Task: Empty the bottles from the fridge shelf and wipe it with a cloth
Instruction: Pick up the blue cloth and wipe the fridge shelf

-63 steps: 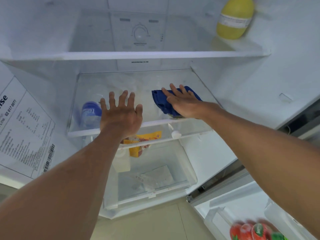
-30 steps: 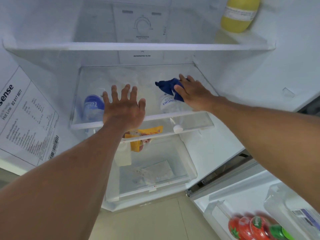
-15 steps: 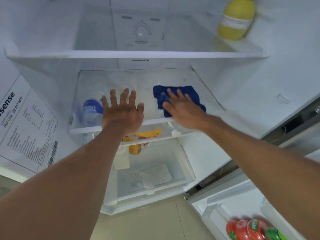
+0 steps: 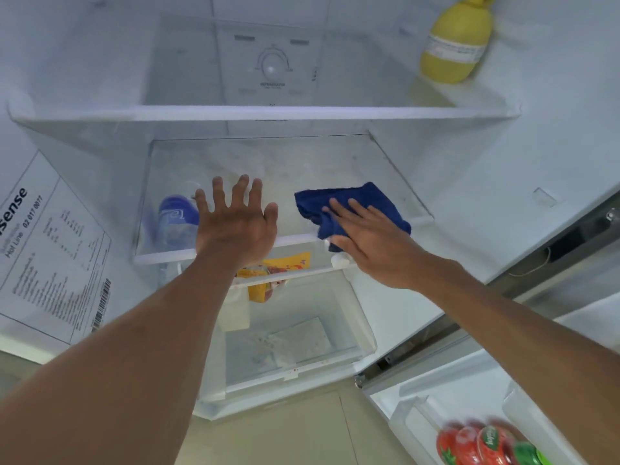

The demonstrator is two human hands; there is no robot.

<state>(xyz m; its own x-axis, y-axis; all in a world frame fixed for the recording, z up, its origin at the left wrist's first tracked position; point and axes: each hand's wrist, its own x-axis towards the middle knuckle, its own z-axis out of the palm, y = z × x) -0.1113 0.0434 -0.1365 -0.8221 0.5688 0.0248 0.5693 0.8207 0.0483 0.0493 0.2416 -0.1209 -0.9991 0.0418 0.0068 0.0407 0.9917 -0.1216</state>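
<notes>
Cloth (image 4: 360,203), dark blue and bunched, lying on the glass fridge shelf (image 4: 265,162) toward its right front corner, spreading back and rightward from the front rim. Right hand (image 4: 372,243) pressing flat on the near left part of that cloth, fingers (image 4: 352,209) extended and slightly apart, palm down, not pinching or gathering the fabric. Reaching in from the right and crossing the rim at an angle, so most of the cloth lying ahead of and to the right of the fingertips. Left hand (image 4: 235,223) resting spread and empty at about the middle of the rim, palm toward the glass, holding nothing; whether bracing on the shelf or hovering just above, impossible to tell.

Water bottle (image 4: 176,219) with a blue label appearing at the left of the shelf, just beside the left hand; on top of the glass or underneath it, unclear through the clear pane and the blur. Yellow bottle (image 4: 456,41) standing on the shelf above, far right, well apart from both hands.

Judging the step as wiping, with the unwiped run probably stretching leftward from the cloth toward the middle and back. Right hand being the only one on the cloth, and the left hand the nearer to the bottle, should clearing be needed.
</notes>
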